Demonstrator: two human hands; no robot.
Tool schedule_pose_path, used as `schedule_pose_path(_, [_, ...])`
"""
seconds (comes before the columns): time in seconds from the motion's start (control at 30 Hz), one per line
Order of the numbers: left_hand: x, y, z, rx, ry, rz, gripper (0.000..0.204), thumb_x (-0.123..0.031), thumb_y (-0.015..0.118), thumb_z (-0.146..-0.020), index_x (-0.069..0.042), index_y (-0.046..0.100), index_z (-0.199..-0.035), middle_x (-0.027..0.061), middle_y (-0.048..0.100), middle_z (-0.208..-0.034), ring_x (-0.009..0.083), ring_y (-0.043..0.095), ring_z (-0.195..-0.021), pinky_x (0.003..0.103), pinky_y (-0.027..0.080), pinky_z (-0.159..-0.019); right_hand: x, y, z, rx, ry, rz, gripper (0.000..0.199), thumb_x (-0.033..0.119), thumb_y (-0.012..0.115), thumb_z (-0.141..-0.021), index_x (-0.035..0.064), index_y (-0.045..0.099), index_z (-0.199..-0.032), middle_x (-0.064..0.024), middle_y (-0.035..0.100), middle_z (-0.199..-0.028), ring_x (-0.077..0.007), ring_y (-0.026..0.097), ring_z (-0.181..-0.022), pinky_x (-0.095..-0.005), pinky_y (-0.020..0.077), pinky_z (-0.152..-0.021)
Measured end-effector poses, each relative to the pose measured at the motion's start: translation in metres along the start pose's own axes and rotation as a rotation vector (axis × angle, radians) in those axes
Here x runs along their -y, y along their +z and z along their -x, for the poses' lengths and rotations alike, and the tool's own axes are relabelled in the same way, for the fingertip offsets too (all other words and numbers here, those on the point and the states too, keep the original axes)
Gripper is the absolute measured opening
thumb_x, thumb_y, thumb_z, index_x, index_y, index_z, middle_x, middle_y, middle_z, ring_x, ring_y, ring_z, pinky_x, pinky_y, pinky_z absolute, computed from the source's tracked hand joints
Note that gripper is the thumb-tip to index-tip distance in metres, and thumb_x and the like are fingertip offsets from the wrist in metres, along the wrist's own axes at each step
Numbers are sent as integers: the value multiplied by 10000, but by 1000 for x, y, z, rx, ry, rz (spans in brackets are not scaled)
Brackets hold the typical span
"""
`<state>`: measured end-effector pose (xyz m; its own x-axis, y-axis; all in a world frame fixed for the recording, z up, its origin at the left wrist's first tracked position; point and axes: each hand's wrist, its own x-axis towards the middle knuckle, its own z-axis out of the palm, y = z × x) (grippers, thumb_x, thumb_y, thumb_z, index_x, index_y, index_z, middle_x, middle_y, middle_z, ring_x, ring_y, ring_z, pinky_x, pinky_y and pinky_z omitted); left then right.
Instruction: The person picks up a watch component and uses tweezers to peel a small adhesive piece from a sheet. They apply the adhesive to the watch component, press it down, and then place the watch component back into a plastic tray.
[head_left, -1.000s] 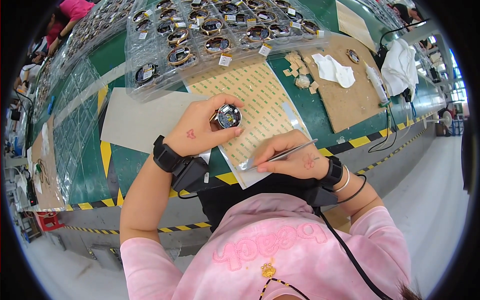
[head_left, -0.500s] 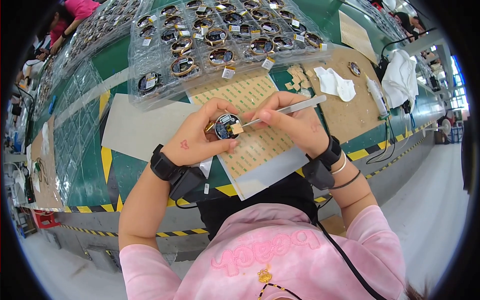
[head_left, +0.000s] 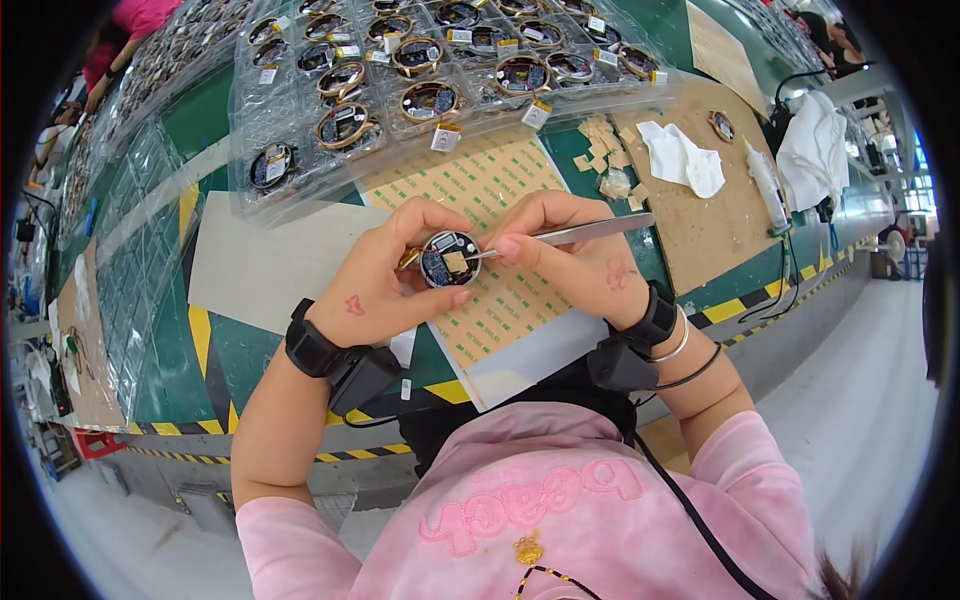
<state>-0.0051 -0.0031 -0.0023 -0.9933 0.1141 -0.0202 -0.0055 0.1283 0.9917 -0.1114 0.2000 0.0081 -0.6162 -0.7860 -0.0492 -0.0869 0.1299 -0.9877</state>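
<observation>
My left hand (head_left: 385,268) grips a round watch case (head_left: 436,270) by its rim, its inside with circuit board turned up. A small tan adhesive square (head_left: 455,262) lies inside the case. Pinched in my right hand (head_left: 565,245) are metal tweezers (head_left: 592,231), their tip at the square's right edge. Whether the tips still hold the square is too small to tell. Beneath both hands lies a tan adhesive sheet (head_left: 500,312) with green print, on white backing.
A clear plastic tray (head_left: 330,172) with several watch cases stands at the back. On the right, a brown board (head_left: 690,235) bears white cloth (head_left: 682,160), a glue bottle (head_left: 766,188) and one watch part (head_left: 721,126). Loose tan squares (head_left: 600,142) lie beside it. Grey paper (head_left: 250,262) lies left.
The tan square has moved left and down from the case's edge onto its inside, with the tweezers' tip following. My view has shifted slightly.
</observation>
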Motion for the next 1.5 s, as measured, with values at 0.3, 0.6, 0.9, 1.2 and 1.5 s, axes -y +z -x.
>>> schedule_pose_path(0.3, [0, 4, 2, 6, 28, -23, 485, -48, 760, -753, -54, 503, -1165, 18, 568, -1055, 82, 588, -929, 207, 491, -626, -4, 2, 4, -6, -56, 48, 136, 113, 674, -864, -9, 633, -821, -94, 678, -878, -117, 619, -793, -252, 484, -694])
schedule_pose_path(0.6, [3, 2, -2, 12, -20, -18, 467, -60, 759, -758, -51, 511, -1153, 19, 574, -1008, 79, 582, -902, 213, 495, -627, -8, 4, 1, -33, -128, 98, 107, 95, 677, -854, -1, 639, -826, -72, 659, -826, -109, 609, -745, -240, 473, -647])
schedule_pose_path(0.9, [0, -5, 2, 32, 7, -53, 302, 11, 570, -871, -35, 478, -1155, 47, 572, -983, 108, 626, -825, 260, 544, -668, -2, 14, -3, -50, -474, 266, 82, 20, 685, -805, 22, 612, -843, -74, 625, -819, -175, 603, -705, -269, 467, -605])
schedule_pose_path(1.2, [-3, 8, 4, -48, -67, 81, 225, -25, 517, -899, -44, 474, -1119, 58, 593, -931, 90, 619, -638, 234, 519, -574, 6, 18, 9, -74, -613, 447, 202, -9, 724, -718, 40, 596, -866, -117, 627, -849, -261, 646, -730, -317, 515, -609])
schedule_pose_path(1.5, [1, -1, 1, -117, -69, 172, 236, -41, 540, -904, -61, 454, -1123, 51, 589, -918, 81, 585, -596, 221, 483, -533, 7, 13, 5, -124, -647, 214, 172, -1, 709, -753, 29, 595, -878, -131, 643, -894, -234, 643, -771, -301, 513, -661])
